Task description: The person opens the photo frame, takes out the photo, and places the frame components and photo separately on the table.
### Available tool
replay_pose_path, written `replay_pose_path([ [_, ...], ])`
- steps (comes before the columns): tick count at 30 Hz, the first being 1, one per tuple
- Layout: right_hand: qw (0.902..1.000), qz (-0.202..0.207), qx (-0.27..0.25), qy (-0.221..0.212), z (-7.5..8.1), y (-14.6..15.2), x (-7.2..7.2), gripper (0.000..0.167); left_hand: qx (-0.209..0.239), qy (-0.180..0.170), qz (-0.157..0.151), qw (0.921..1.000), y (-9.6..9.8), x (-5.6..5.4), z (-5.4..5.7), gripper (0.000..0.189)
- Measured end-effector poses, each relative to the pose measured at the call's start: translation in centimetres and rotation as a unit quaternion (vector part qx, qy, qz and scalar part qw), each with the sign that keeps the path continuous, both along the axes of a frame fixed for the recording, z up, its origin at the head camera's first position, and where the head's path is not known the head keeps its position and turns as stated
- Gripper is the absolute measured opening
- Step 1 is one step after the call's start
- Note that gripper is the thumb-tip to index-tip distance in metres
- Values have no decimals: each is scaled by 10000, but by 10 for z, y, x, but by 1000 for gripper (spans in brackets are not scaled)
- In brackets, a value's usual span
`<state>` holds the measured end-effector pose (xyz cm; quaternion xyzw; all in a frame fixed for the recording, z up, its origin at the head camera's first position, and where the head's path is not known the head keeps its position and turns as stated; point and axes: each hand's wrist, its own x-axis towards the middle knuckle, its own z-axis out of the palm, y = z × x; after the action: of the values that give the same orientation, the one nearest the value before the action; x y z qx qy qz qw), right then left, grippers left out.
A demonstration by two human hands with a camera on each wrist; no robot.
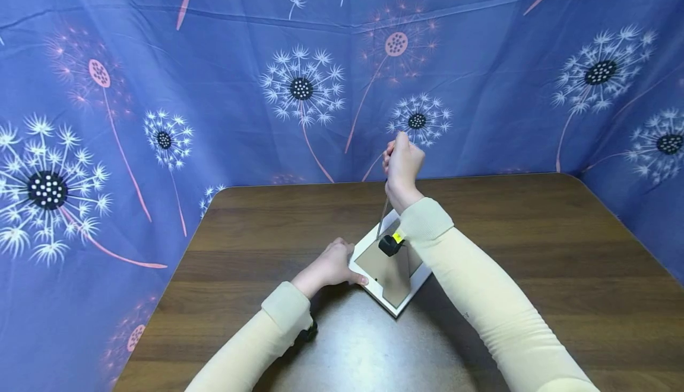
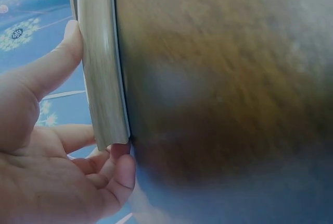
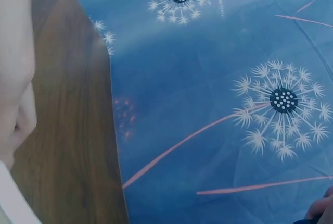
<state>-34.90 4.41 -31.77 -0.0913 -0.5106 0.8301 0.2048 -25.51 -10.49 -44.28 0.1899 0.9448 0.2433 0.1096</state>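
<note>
A white-edged picture frame lies face down on the table, its beige backing upward. My left hand grips its left corner; in the left wrist view the thumb lies along one side of the frame and curled fingers reach around its end. Above the frame's far part, my right hand is closed around the handle of a screwdriver. The thin metal shaft slants down to the upper edge of the backing. Most of the handle is hidden inside the fist.
The brown wooden table extends around the frame on all sides. Behind it hangs a blue dandelion-print cloth. A black wrist camera under the right forearm covers part of the backing.
</note>
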Motion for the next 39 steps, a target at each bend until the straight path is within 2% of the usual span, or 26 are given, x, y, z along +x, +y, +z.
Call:
replay_pose_path([
  [7,9982,241,-545,39,2,27,10,35,233,-35,43,9997,0,2,-4,82],
  [10,9961,352,-801,116,9,38,15,34,340,-22,109,9994,-1,4,-6,81],
  [13,9956,468,-768,278,17,48,22,33,342,2,238,9991,-2,6,-7,87],
  [16,9959,577,-438,535,25,56,27,33,269,112,369,9989,-2,10,-7,95],
  [20,9940,596,407,821,32,67,33,35,102,451,373,9982,-3,17,-4,94],
  [25,9798,585,1622,1014,38,77,36,41,14,1217,401,9917,0,29,1,81],
  [29,9563,597,2627,1138,36,84,36,46,179,1955,272,9802,7,40,7,64],
  [31,9368,518,3257,1172,33,87,36,48,264,2242,123,9741,12,48,10,61],
  [35,8826,315,4517,1267,20,93,33,50,219,2709,-251,9620,23,63,13,63],
  [39,8194,312,5561,1355,4,95,27,42,-207,3174,-772,9449,33,77,13,61],
])
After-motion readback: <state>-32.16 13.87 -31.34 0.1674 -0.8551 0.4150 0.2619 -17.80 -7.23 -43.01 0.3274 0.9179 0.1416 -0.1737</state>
